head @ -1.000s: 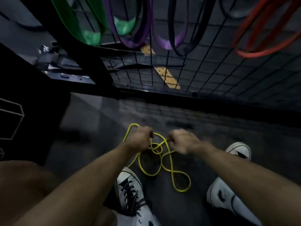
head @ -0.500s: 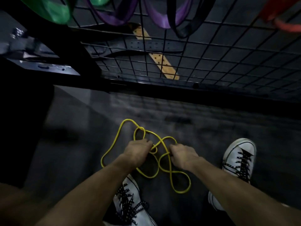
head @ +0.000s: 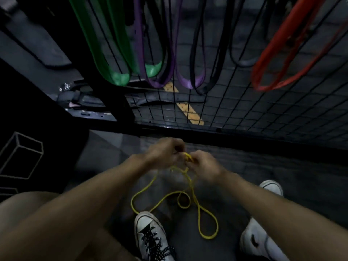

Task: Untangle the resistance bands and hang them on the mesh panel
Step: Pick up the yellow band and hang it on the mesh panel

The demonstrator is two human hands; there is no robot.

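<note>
Across the upper part of the view, the mesh panel (head: 263,113) is standing upright on the dark floor (head: 282,166), and several bands are hanging on it: green bands (head: 120,78) at the left, purple bands (head: 188,83) beside them, a black band (head: 203,89) overlapping the purple ones, and a red band (head: 267,85) at the right. Behind the mesh, a yellow floor marking (head: 190,112) is showing through the wires. Below the panel, two bare forearms are reaching forward, and two white sneakers are resting on the floor, one at lower centre (head: 150,236) and one at lower right (head: 263,240). Between the sneakers, the yellow band (head: 188,196) is trailing downward in crossed loops, with its lowest loop lying near the right sneaker. The left hand (head: 165,153) and the right hand (head: 203,164) are positioned close together above the floor, fingers curled, each pinching the upper bunched section of the yellow band. The hands are blurred, so individual finger placement cannot be determined
</note>
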